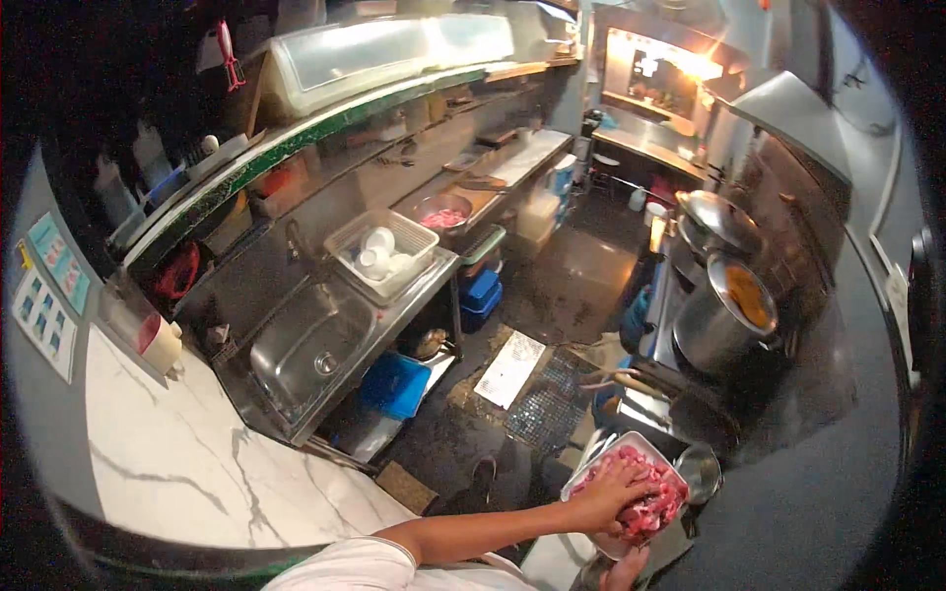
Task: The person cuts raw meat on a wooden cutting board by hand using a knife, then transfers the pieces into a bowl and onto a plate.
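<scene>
- Meat (655,504), raw, pink and cut in pieces, is heaped in a pale tray (569,491) at the lower right of the frame.
- Left hand (613,499) lies on top of that heap, fingers stretched out across the pieces; from where I stand, I cannot tell whether they grasp any.
- Right hand (628,569) shows just below the tray, near the lower edge of the frame and partly hidden; I cannot tell whether it grips the tray.
- Just beside the tray, to its right, sits a round metal bowl (702,473).
- Higher up on the right stands a tall metal pot (705,325) with something orange inside, and beyond it a wide covered pan (717,222).
- Left of centre, a white basket (409,271) holds white dishes (374,258) beside a metal sink (296,360).
- White bench (197,443) with grey veins fills the lower left.
- Mid-frame, a white sheet (510,369) lies on the dark floor (581,281).
</scene>
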Available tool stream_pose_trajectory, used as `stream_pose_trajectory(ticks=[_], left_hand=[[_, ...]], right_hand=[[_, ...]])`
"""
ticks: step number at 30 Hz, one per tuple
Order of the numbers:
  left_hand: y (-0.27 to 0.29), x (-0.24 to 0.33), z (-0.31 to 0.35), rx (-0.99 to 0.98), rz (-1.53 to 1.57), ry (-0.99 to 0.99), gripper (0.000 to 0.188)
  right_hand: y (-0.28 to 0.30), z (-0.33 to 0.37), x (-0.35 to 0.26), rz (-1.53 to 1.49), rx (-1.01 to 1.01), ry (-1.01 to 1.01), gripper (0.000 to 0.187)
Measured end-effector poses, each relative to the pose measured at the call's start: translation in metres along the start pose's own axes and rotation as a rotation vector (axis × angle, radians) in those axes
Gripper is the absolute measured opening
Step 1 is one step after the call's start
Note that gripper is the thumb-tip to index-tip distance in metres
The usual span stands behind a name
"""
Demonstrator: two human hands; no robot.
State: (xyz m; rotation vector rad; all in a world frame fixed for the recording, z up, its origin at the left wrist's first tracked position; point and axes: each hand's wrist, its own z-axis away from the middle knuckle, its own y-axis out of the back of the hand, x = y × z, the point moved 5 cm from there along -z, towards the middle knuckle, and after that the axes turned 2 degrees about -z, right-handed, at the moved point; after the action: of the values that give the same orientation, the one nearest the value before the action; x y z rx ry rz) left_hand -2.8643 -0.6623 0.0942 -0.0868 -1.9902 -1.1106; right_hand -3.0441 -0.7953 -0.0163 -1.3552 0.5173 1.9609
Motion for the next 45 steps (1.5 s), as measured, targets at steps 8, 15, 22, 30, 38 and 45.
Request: stream_pose_trajectory(ticks=[8,15,22,30,38,45], left_hand=[[0.179,-0.367,-0.161,0.036,-0.071,0.164,0.12],[0.448,-0.687,-0.274,0.089,-0.174,0.261,0.102],[0.745,-0.905,-0.378,0.279,-0.264,0.331,0.105],[1.008,-1.198,-0.469,0.885,-0.27,0.279,0.084],[1.147,-1.504,-0.519,1.364,-0.115,0.85,0.034],[1.441,-1.723,-0.914,0.787,-0.695,1.103,0.061]], right_hand=[[-0.399,-0.285,-0.003,0.006,-0.332,-0.074,0.052],[-0.816,-0.466,-0.009,-0.089,-0.501,-0.121,0.044],[-1.168,-0.616,-0.067,-0.152,-0.652,-0.152,0.047],[-1.619,-0.817,-0.138,-0.059,-1.047,-0.046,0.04],[-2.118,-1.048,-0.141,0.363,-1.662,0.117,0.042],[-2.768,-1.324,-0.321,0.381,-2.058,0.301,0.02]])
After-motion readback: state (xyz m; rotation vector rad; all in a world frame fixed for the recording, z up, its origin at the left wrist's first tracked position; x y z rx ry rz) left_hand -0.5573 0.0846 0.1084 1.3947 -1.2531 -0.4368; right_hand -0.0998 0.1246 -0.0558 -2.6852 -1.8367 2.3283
